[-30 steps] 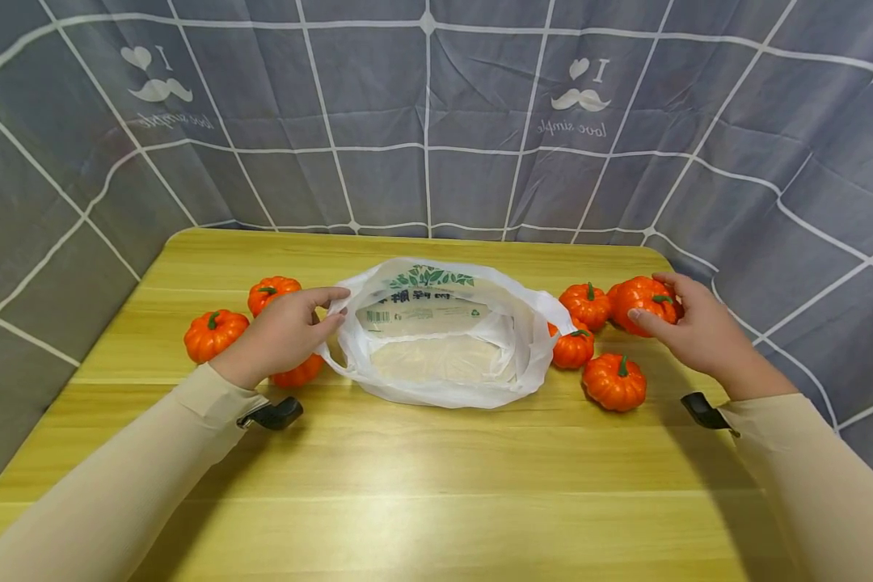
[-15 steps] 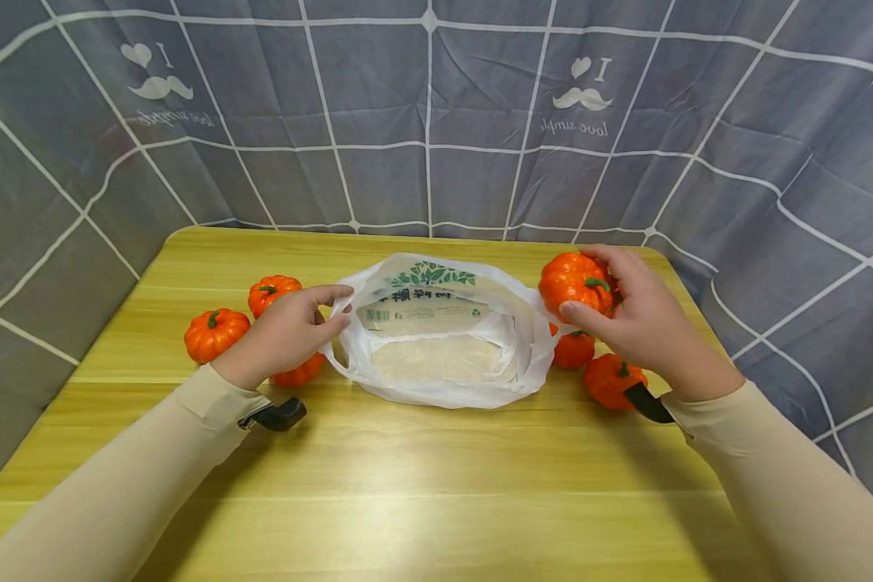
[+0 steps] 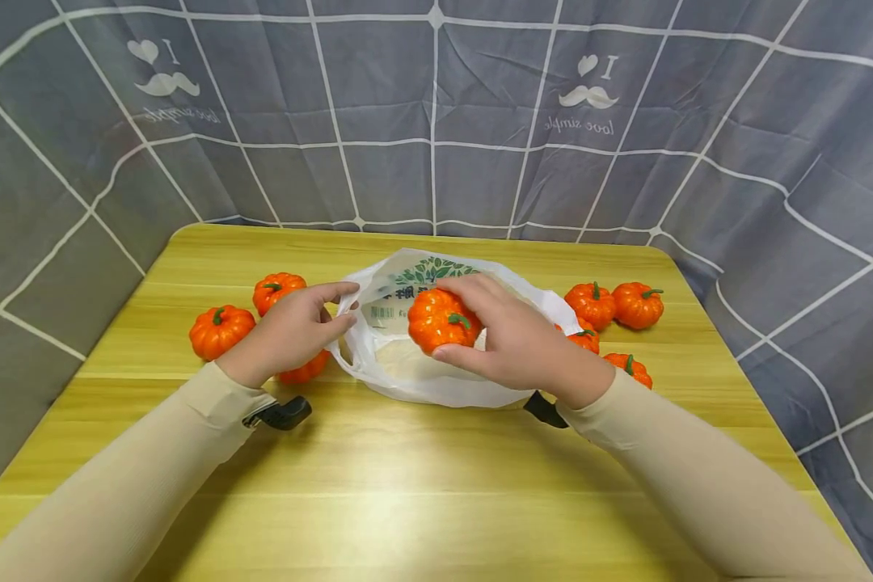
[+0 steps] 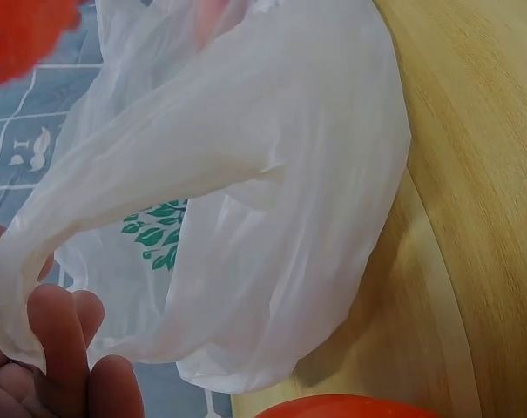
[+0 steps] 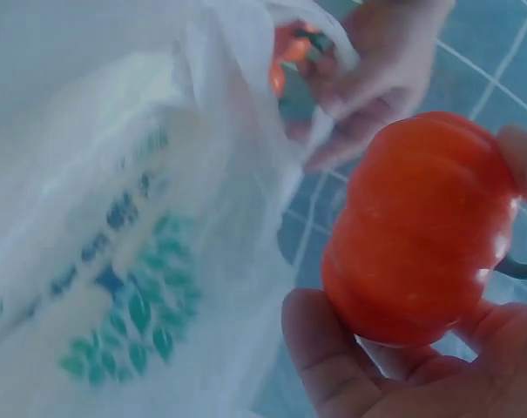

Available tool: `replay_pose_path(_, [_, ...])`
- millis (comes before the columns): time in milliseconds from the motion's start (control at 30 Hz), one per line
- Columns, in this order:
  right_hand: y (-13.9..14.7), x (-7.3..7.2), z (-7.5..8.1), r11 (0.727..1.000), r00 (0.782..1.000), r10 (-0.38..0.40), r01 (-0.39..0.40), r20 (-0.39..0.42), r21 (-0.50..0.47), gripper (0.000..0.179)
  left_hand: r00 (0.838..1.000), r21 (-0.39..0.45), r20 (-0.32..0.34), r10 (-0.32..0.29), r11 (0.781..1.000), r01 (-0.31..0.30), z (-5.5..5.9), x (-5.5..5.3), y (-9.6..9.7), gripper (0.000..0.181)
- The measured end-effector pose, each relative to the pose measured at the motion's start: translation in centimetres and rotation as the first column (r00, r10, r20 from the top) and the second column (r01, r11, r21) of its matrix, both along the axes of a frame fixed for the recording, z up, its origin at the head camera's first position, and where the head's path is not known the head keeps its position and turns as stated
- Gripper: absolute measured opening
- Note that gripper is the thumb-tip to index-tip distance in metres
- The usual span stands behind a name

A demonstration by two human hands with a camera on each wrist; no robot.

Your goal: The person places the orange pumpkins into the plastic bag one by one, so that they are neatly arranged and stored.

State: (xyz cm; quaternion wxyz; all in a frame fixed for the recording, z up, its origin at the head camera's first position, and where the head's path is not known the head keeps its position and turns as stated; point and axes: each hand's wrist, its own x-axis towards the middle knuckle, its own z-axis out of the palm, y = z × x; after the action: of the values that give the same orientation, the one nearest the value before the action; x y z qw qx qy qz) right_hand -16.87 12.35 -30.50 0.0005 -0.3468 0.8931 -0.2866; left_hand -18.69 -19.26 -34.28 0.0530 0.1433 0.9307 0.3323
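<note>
Above the open mouth of a white plastic bag (image 3: 400,386), an orange pumpkin (image 3: 436,323) with a green stem is suspended in the right hand (image 3: 512,339), whose fingers and thumb curve round its sides. The left hand (image 3: 298,331) grips the bag's left handle, its fingers bent about the film, as the left wrist view shows. Green leaf print and dark lettering mark the bag's far inner wall. To the left, three further pumpkins (image 3: 221,331) lie near the left hand, one partly hidden beneath it; to the right, four others (image 3: 637,305) form a group, two of them partly covered. All rest on a wood-grain table (image 3: 407,509), backed by a grey curtain (image 3: 378,81) with white grid lines
</note>
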Motion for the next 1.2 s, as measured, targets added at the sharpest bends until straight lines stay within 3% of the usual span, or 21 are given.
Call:
replay_pose_path(367, [-4.5, -5.6, -3.3, 0.98, 0.992, -0.068, 0.047, 0.107, 0.191, 0.082, 1.0, 0.008, 0.022, -0.001, 1.0, 0.001, 0.3, 0.0, 0.3, 0.052])
replay_pose_path(567, [-6.2, -7.5, -4.4, 0.965, 0.978, -0.107, 0.059, 0.178, 0.257, 0.086, 1.0, -0.001, 0.012, 0.005, 1.0, -0.005, 0.3, -0.1, 0.5, 0.051])
replay_pose_path(933, [-8.4, -9.5, -6.4, 0.936, 0.948, -0.147, 0.041, 0.283, 0.35, 0.09, 1.0, -0.015, 0.019, 0.005, 1.0, -0.005, 0.0, -0.4, 0.7, 0.052])
replay_pose_path(1200, [-7.8, -9.7, -6.9, 0.947, 0.942, -0.131, 0.026, 0.308, 0.32, 0.095, 0.999, -0.016, 0.03, 0.011, 1.0, -0.01, 0.0, -0.4, 0.5, 0.052])
